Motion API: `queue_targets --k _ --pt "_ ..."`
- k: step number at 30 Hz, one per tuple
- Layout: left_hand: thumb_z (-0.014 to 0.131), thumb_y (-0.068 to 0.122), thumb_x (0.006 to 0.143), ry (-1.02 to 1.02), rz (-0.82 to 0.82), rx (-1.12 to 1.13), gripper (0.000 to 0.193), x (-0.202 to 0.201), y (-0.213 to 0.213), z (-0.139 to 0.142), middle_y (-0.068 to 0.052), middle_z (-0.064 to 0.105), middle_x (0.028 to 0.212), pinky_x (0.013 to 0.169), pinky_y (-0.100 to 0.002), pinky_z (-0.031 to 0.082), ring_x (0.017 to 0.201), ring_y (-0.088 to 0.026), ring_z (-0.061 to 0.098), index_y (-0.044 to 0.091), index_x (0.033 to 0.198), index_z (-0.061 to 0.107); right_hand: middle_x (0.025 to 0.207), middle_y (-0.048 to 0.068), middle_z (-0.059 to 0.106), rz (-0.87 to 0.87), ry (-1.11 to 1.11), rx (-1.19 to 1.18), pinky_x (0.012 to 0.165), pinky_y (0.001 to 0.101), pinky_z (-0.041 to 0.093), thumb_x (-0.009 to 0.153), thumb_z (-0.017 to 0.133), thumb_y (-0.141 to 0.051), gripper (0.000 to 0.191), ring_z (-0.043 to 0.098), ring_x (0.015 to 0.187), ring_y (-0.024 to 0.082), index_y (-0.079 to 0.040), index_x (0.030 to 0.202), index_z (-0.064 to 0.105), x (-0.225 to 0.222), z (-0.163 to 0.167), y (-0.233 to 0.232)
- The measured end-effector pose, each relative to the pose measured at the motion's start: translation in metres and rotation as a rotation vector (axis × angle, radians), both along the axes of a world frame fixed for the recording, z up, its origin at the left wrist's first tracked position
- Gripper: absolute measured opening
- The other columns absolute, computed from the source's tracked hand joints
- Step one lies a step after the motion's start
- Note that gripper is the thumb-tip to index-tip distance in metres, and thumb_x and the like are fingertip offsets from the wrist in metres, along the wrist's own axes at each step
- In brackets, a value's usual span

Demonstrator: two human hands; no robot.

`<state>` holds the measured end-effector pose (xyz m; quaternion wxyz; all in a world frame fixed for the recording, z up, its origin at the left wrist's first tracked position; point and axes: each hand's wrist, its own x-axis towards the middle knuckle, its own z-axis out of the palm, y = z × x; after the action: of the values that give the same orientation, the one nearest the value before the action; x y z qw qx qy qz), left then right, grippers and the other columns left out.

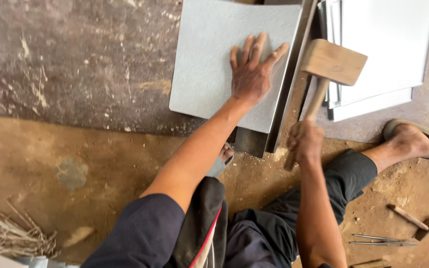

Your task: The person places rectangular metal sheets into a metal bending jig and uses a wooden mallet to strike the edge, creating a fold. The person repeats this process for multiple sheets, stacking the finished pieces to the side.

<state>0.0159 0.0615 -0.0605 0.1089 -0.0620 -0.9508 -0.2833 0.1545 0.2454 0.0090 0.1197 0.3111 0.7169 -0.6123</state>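
My left hand [251, 72] lies flat, fingers spread, on a grey metal sheet [209, 54] near its right edge. The sheet rests over a dark steel bar [286, 94] that runs along the floor. My right hand [305, 143] grips the handle of a wooden mallet [331, 63]; its blocky head is raised just right of the bar and the sheet's edge.
A stack of pale metal sheets [383, 54] lies at the upper right. My sandalled foot [413, 141] is stretched out at the right. Metal snips [381, 240] and a small hammer [413, 221] lie at the lower right, thin scrap strips [18, 235] at the lower left.
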Motion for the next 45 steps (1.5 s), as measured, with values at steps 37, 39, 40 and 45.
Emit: queue_targets --k 37,39,40,45 --pt "0.045 0.027 0.105 -0.955 0.613 1.93 0.032 0.154 -0.1 0.034 -0.022 0.062 0.107 0.076 -0.049 0.062 0.088 -0.031 0.073 0.0 0.121 0.042 0.07 0.02 0.072 0.183 -0.231 0.615 0.065 0.0354 0.054 0.098 0.067 -0.037 0.043 0.071 0.065 0.023 0.006 0.1 0.072 0.151 -0.006 0.023" --pt "0.05 0.019 0.106 -0.746 0.555 1.838 0.023 0.149 -0.099 0.023 -0.017 0.057 0.108 0.076 -0.047 0.062 0.084 -0.028 0.069 0.007 0.12 0.037 0.071 0.018 0.072 0.173 -0.149 0.59 0.063 0.0347 0.054 0.098 0.067 -0.035 0.04 0.071 0.064 0.021 0.005 0.103 0.071 0.143 0.004 0.019" --pt "0.051 0.019 0.105 -0.695 0.464 1.782 0.025 0.146 -0.103 0.02 -0.017 0.059 0.107 0.072 -0.045 0.061 0.081 -0.027 0.068 0.006 0.122 0.038 0.072 0.016 0.072 0.175 -0.11 0.575 0.062 0.0337 0.054 0.098 0.067 -0.033 0.038 0.07 0.064 0.02 0.005 0.103 0.071 0.139 0.007 0.016" --pt "0.055 0.018 0.102 -0.661 0.154 1.476 0.029 0.117 -0.162 0.016 -0.01 0.066 0.106 0.061 -0.032 0.058 0.078 -0.017 0.066 0.005 0.126 0.051 0.076 0.008 0.066 -0.009 0.14 0.501 0.062 0.0282 0.049 0.106 0.064 -0.022 0.026 0.062 0.067 0.013 0.003 0.106 0.068 0.109 0.018 0.005"
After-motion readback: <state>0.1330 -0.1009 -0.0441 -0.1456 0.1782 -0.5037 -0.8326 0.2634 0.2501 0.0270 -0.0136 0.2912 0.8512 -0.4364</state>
